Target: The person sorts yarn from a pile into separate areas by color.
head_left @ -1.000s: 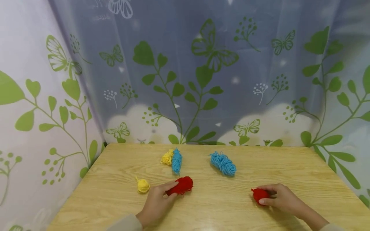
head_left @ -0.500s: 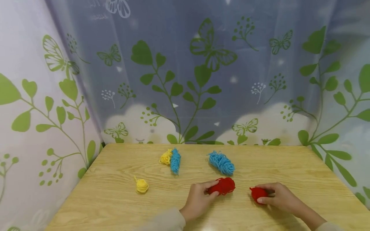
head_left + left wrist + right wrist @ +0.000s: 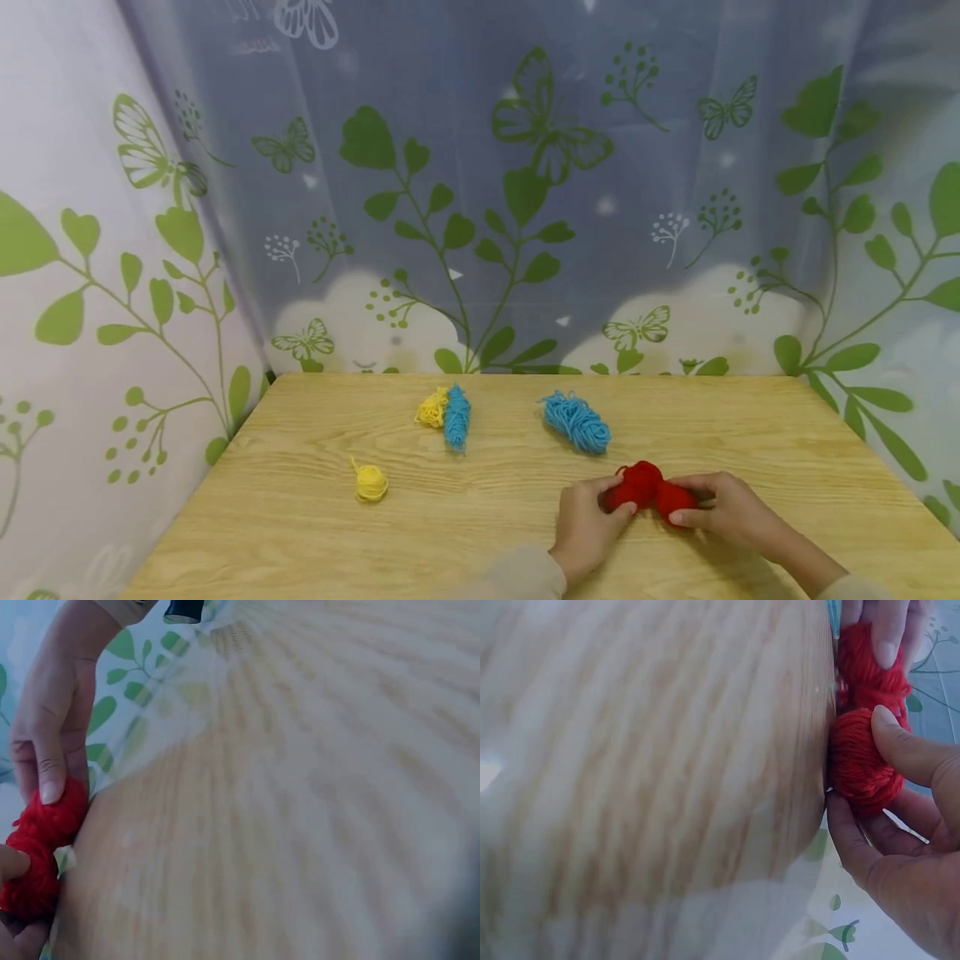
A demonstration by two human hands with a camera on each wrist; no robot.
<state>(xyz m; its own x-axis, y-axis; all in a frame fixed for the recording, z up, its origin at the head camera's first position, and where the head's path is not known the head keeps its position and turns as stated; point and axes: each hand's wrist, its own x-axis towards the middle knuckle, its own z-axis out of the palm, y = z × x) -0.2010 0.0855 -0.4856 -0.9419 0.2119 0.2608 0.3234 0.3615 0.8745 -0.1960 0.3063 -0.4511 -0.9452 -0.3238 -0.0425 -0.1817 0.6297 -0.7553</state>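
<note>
Wood-grain table [image 3: 300,542], leaf-printed curtain [image 3: 465,167] behind, red yarn balls [image 3: 675,503].

Enclosed behind by a blue-grey cloth [image 3: 450,108] printed with green leafy stems [image 3: 459,232], butterflies [image 3: 552,133] and pale clouds [image 3: 352,304], flanked by a whitish left wall [image 3: 67,158] and pale right wall [image 3: 892,333] with matching leaves [image 3: 62,318], and furnished with a light wood-grain table [image 3: 300,533].

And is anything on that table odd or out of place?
Nothing looks spilled or damaged. The yellow ball stands out slightly: a loose end pokes up from it, and it lies apart from the yellow bundle farther back. The red bundle in the left hand and red ball in the right hand seem fine.
</note>
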